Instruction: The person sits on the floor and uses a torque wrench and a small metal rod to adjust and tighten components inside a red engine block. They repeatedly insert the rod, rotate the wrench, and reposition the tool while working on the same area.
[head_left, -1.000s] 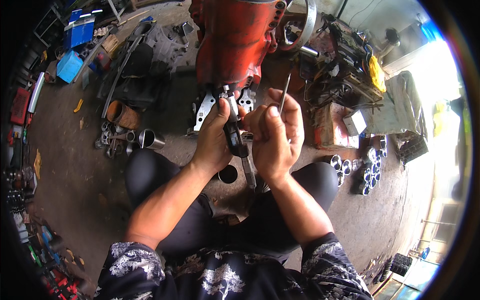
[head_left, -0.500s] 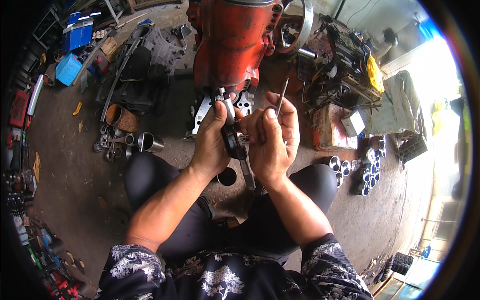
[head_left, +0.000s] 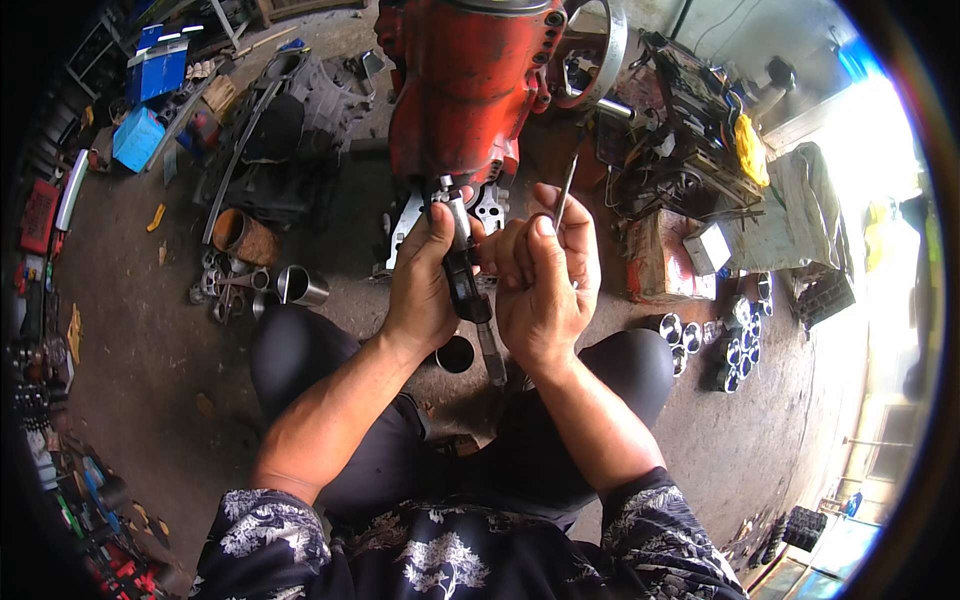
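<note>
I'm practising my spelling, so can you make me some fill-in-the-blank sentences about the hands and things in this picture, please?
1. The thin metal rod is held by the hand on the person's ____ side.
2. The left hand holds a metal tool that is silver and ____.
3. The large metal casting beyond the hands is painted ____.
4. The light-blue box is far off to the person's ____.

Missing words: right; black; red; left.

A black shirt [head_left: 380,568] with white tree-like prints filled the bottom of the frame, its patterned short sleeves [head_left: 268,530] at lower left and right; dark, plain trousers [head_left: 300,355] showed above. Left hand [head_left: 418,290] and right hand [head_left: 545,290] were bare.
</note>
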